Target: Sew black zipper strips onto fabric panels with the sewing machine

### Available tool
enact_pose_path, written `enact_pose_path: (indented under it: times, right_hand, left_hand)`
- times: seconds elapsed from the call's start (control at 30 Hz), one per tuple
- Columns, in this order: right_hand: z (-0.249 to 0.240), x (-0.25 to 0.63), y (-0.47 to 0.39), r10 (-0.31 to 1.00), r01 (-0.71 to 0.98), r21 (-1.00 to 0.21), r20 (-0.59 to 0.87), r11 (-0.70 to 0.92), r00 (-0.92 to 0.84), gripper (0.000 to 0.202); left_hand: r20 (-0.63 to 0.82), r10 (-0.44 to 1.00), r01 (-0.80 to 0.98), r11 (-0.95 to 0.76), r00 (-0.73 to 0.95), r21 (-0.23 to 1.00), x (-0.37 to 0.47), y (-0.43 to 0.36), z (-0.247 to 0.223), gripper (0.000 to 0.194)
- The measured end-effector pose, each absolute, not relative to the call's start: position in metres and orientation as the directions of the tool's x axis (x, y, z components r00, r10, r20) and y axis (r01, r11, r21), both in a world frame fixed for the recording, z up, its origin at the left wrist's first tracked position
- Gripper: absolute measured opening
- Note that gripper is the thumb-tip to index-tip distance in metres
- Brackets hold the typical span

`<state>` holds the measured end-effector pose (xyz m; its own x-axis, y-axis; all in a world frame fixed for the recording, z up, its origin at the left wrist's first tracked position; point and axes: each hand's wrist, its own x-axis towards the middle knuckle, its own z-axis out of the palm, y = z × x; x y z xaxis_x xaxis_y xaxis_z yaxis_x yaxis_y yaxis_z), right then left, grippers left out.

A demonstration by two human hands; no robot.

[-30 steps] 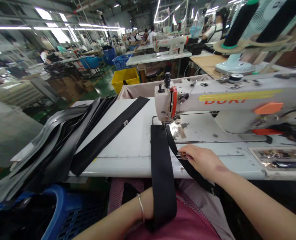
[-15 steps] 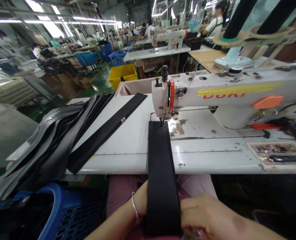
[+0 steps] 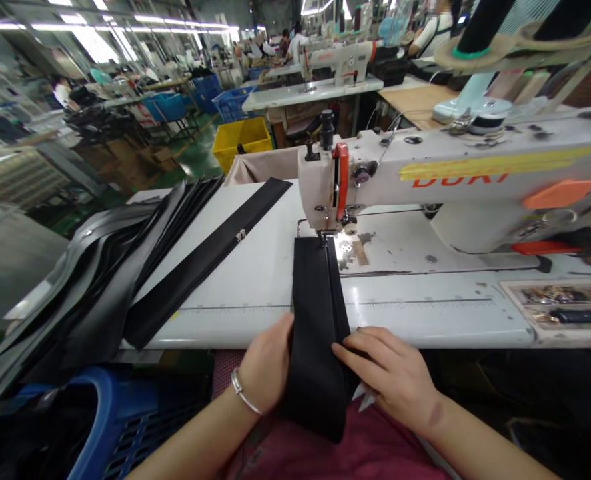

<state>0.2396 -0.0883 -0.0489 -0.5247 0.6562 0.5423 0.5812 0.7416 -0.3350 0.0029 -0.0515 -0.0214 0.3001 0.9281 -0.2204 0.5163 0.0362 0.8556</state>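
Note:
A long black strip [image 3: 315, 320] of leather-like material, with folded layers at its right side, runs from under the needle of the sewing machine [image 3: 325, 193] down over the table edge to my lap. My left hand [image 3: 268, 363] grips its left edge, the thumb near the front of the table and the fingers hidden underneath. On the opposite edge, my right hand [image 3: 390, 370] holds the layers with its fingertips. Two pointed metal blades, apparently thread snips [image 3: 365, 397], stick out from under the right palm; their handles are hidden.
Another black strip [image 3: 210, 257] with a small metal fitting lies slanting on the white table [image 3: 240, 293]. Several dark strips [image 3: 110, 273] are heaped at the left, above a blue basket [image 3: 100, 413]. A parts tray [image 3: 558, 307] is at the right; a yellow bin [image 3: 242, 140] stands behind.
Both hands have moved up along the strip toward the table edge. The strip's lower part now bends and its layers spread at the right. Metal blades now show clearly beneath my right hand.

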Motion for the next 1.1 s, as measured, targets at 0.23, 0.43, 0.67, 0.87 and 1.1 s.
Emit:
enact_pose_path:
  times: [0.23, 0.43, 0.67, 0.87, 1.1]
  right_hand:
    - [-0.042, 0.250, -0.100, 0.660, 0.610, -0.274, 0.443, 0.744, -0.606, 0.044]
    - [-0.035, 0.250, -0.112, 0.605, 0.550, -0.283, 0.533, 0.786, -0.592, 0.039]
    - [-0.028, 0.248, -0.104, 0.548, 0.530, -0.215, 0.561, 0.820, -0.621, 0.033]
    - [-0.029, 0.250, -0.099, 0.558, 0.524, -0.242, 0.564, 0.817, -0.609, 0.034]
    - [-0.036, 0.251, -0.094, 0.582, 0.541, -0.265, 0.569, 0.798, -0.580, 0.035]
  left_hand:
    - [-0.008, 0.454, 0.438, -0.853, 0.891, 0.283, 0.002, 0.013, -0.008, 0.079]
    - [-0.054, 0.372, 0.366, -0.861, 0.927, 0.354, 0.003, 0.020, -0.007, 0.100]
    - [-0.109, 0.370, 0.385, -0.864, 0.923, 0.326, 0.005, 0.026, -0.001, 0.100]
    - [-0.084, 0.371, 0.378, -0.873, 0.925, 0.308, 0.005, 0.033, -0.005, 0.099]
    - [-0.064, 0.365, 0.366, -0.875, 0.929, 0.316, 0.008, 0.039, -0.003, 0.093]
